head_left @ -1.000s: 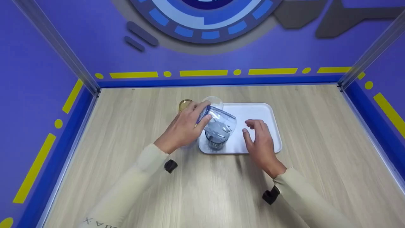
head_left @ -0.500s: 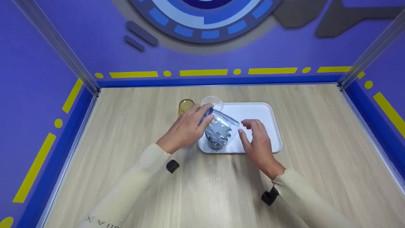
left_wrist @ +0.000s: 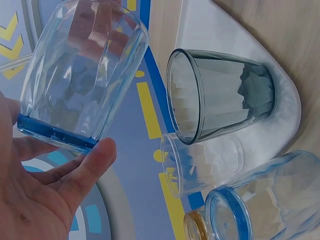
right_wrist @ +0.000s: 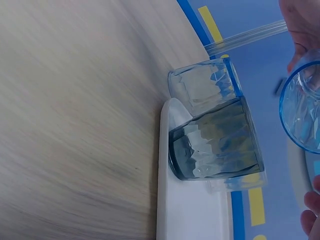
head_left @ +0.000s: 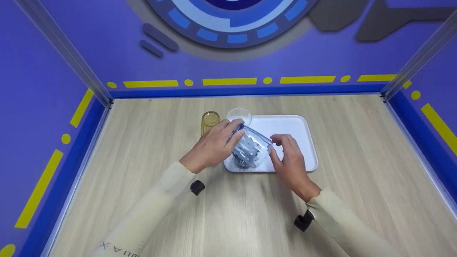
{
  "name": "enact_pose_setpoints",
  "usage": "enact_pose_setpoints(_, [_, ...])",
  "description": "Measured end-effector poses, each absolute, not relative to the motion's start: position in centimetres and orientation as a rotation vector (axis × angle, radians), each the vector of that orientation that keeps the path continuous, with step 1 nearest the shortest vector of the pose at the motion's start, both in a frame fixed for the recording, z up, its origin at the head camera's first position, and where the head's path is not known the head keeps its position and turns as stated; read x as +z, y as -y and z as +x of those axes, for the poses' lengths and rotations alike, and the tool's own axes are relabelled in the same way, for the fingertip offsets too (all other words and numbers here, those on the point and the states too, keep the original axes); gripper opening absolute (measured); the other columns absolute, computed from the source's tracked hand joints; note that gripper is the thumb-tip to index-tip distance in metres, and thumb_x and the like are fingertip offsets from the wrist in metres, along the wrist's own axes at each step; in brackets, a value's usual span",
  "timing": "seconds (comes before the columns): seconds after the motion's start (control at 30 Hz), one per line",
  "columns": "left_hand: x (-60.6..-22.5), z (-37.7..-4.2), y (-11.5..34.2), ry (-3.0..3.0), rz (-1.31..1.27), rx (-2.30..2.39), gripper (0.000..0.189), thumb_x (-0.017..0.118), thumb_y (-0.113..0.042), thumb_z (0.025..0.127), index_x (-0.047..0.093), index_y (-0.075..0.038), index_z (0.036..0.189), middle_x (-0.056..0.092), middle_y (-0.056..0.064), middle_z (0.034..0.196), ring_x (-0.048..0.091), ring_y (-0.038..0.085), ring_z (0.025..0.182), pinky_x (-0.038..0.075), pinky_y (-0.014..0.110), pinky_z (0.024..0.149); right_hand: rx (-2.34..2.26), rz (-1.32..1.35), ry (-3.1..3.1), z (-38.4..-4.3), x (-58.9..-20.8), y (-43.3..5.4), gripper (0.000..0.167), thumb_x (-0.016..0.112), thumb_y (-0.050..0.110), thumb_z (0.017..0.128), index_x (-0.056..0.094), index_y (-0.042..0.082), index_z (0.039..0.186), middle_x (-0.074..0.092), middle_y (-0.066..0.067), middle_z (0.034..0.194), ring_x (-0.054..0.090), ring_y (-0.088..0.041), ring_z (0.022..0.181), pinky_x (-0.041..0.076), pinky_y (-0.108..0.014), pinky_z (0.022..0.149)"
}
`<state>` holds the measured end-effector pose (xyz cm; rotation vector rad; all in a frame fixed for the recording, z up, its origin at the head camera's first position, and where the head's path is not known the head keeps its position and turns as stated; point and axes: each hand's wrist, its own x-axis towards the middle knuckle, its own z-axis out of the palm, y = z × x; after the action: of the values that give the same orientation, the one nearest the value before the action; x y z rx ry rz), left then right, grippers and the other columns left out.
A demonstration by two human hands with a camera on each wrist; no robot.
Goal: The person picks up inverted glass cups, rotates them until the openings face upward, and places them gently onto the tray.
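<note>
My left hand (head_left: 216, 144) pinches a clear glass (head_left: 254, 145) by its thick blue base, fingers on one side and thumb on the other. The glass hangs tilted above the white tray (head_left: 303, 142), its opening turned toward my right hand (head_left: 292, 164). Loosely bent, that hand has thumb and fingers close to the rim; the right wrist view shows a gap between them. Beneath the held glass, a smoky grey glass (left_wrist: 225, 95) stands upright on the tray's left end, mostly covered in the head view.
An amber glass (head_left: 210, 119) stands left of the tray. Behind the tray's left corner is a colourless glass (head_left: 239, 115). Another blue-based glass (left_wrist: 270, 200), base up, stands beside the tray, covered by my left hand in the head view. Walls (head_left: 228, 67) enclose the table.
My left hand has moved slightly right with the clear glass, bringing its rim close to my right hand. My right hand has shifted slightly left.
</note>
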<state>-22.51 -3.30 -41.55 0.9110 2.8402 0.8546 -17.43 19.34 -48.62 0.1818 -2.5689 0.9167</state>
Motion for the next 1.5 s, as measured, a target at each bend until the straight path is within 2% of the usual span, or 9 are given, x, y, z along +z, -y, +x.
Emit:
enact_pose_setpoints(0.17, [-41.66,-22.5,3.1,-2.826,0.93,0.855,0.049,0.03,-0.047,0.103,0.045,-0.022,0.143,0.058,0.003,0.119,0.056,0.016,0.098,0.051,0.04,0.087,0.931,0.181,2.576,-17.46,-48.67,-19.4,0.026,0.06,0.011,0.093,0.055,0.012,0.119,0.057,-0.003,0.112,0.054,-0.016,0.104,0.05,-0.036,0.09])
enact_pose_setpoints(0.47, [-41.78,-22.35,2.79,-2.748,0.92,0.892,0.05,0.031,-0.045,0.103,0.043,-0.02,0.145,0.058,0.005,0.126,0.054,0.018,0.109,0.048,0.041,0.1,0.965,0.184,2.582,-17.51,-48.76,-19.55,0.029,0.06,0.005,0.091,0.055,0.012,0.118,0.056,-0.003,0.114,0.055,-0.016,0.105,0.049,-0.037,0.09])
enact_pose_setpoints(0.7, [-41.86,-22.38,2.59,-2.735,0.934,0.909,0.049,0.031,-0.045,0.103,0.044,-0.021,0.144,0.056,0.003,0.131,0.054,0.018,0.115,0.046,0.041,0.105,0.966,0.211,2.54,-17.57,-48.97,-19.65,0.022,0.063,-0.003,0.086,0.06,0.008,0.104,0.057,-0.003,0.109,0.056,-0.016,0.103,0.049,-0.036,0.092])
enact_pose_setpoints(0.83, [-41.86,-22.36,2.49,-2.723,0.926,0.911,0.05,0.03,-0.047,0.103,0.043,-0.022,0.144,0.056,0.003,0.132,0.054,0.018,0.115,0.045,0.042,0.105,0.965,0.216,2.538,-17.56,-49.02,-19.65,0.016,0.063,-0.003,0.086,0.061,0.008,0.098,0.057,-0.003,0.109,0.056,-0.016,0.103,0.05,-0.037,0.092])
enact_pose_setpoints(1.17, [-41.86,-22.29,2.29,-2.711,0.893,0.908,0.051,0.028,-0.049,0.103,0.04,-0.025,0.146,0.057,0.001,0.126,0.054,0.016,0.11,0.046,0.041,0.104,0.907,0.207,2.535,-17.45,-48.95,-19.6,0.018,0.06,-0.007,0.086,0.06,0.006,0.097,0.058,-0.004,0.104,0.057,-0.016,0.098,0.051,-0.034,0.088])
enact_pose_setpoints(1.5, [-42.12,-22.28,2.3,-2.715,0.911,0.951,0.052,0.028,-0.047,0.103,0.037,-0.024,0.149,0.056,0.001,0.133,0.055,0.015,0.114,0.045,0.039,0.105,0.861,0.235,2.453,-17.41,-49.09,-19.73,0.011,0.058,-0.004,0.089,0.058,0.005,0.096,0.058,-0.004,0.1,0.056,-0.013,0.092,0.051,-0.032,0.08])
